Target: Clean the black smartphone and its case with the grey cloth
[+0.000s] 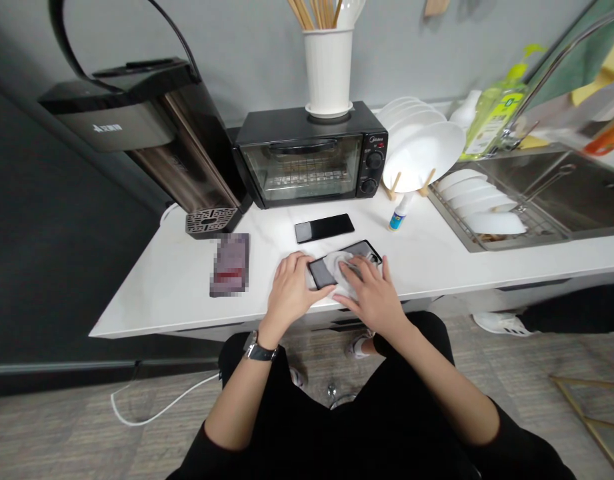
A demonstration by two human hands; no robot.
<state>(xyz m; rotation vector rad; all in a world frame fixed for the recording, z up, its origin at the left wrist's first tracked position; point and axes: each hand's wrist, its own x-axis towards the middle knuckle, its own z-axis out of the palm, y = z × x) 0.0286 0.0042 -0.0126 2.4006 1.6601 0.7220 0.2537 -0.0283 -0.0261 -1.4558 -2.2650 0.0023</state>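
A black smartphone (321, 272) lies tilted on the white counter (151, 303), its dark screen partly covered by a white cloth (337, 268). My left hand (289, 290) grips the phone's near left end, with the fingers against its edge and the cloth. My right hand (369, 293) presses the cloth onto the phone's right half, hiding part of the screen. A second black smartphone (324, 228) lies flat just beyond them, and a small white-and-blue bottle (399, 215) stands to the right.
A pixelated flat packet (230, 265) lies left of my hands. A black toaster oven (307, 157) and a black water dispenser (187, 147) stand behind. White plates fill a wire rack (479, 207) beside a steel sink (557, 190) at right.
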